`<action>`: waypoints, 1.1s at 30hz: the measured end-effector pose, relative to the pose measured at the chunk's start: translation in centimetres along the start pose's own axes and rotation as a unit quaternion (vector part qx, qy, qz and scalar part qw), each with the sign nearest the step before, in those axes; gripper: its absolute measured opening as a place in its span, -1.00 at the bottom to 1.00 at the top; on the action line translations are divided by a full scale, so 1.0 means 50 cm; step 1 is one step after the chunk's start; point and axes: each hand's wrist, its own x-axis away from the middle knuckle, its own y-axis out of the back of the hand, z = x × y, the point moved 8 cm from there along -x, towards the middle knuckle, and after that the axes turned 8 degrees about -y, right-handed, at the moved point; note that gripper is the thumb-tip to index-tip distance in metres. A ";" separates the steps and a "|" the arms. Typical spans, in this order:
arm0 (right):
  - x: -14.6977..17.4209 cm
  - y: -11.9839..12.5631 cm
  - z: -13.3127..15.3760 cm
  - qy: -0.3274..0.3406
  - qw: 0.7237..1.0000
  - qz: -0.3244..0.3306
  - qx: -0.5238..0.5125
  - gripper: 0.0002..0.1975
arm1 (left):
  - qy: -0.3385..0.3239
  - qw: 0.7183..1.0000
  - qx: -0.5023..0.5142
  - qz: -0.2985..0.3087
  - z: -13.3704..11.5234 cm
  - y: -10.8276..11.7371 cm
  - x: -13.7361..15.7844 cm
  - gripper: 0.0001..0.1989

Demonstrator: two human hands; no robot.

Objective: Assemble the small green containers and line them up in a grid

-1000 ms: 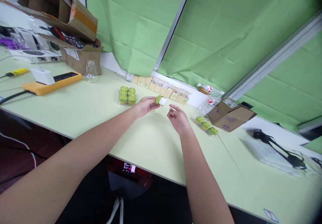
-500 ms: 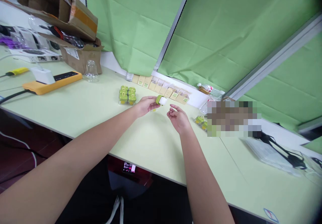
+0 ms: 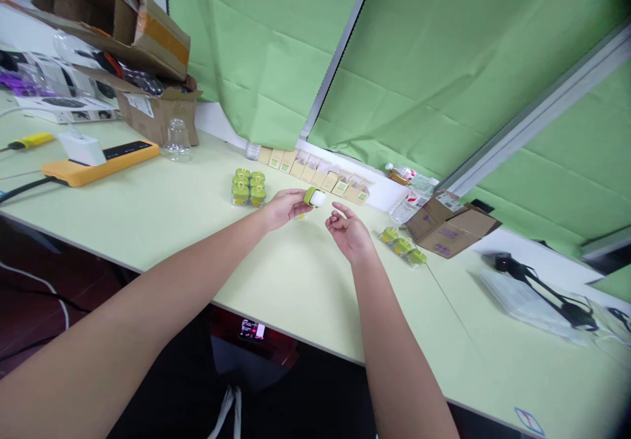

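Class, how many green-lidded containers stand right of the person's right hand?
3, in a slanting row between the right hand and the cardboard box: leftmost container, middle container, rightmost container. I see no others there.

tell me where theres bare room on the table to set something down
The table looks bare between the power strip, left arm and six tubs; between the left and right arm; and between the right arm, three tubs and clear bag. Crowded: the back, with bottles and a box, and back left, with cartons.
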 end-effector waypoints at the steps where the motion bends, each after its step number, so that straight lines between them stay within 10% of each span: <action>1: 0.001 -0.001 0.000 -0.002 1.000 0.001 -0.001 -0.46 | 0.000 1.000 0.000 0.000 0.000 0.000 0.000 -0.89; 23: 0.005 -0.005 0.002 0.005 1.000 0.004 0.016 -0.48 | -0.001 1.000 -0.010 -0.003 0.002 0.003 -0.002 -0.89; 33: -0.008 0.035 0.007 0.050 0.994 -0.087 0.041 -0.53 | -0.061 0.984 -0.169 0.008 -0.007 -0.011 -0.003 -0.83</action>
